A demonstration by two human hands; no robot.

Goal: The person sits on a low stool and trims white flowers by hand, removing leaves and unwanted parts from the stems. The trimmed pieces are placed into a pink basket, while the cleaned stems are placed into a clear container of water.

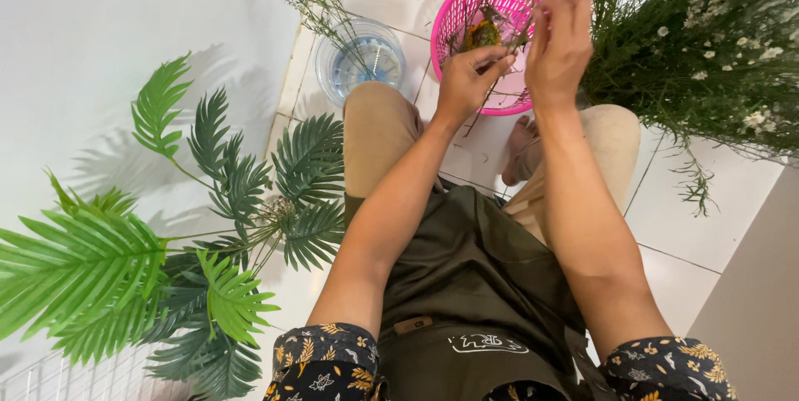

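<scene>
Still mid-strip: left hand [471, 76] and right hand [559, 47] pinching one thin stem [499, 45] over the pink basket [466, 2], big flower bunch [707, 43] waiting untouched.

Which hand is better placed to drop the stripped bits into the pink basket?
Probably the left hand: it pinches the thin stem low, directly above the pink basket. The right hand grips higher, nearer the flower bunch.

Dark olive apron [474, 284] over tan trousers [379, 122] — short black sleeves [325, 363] printed with golden leaves, feet bare.
</scene>
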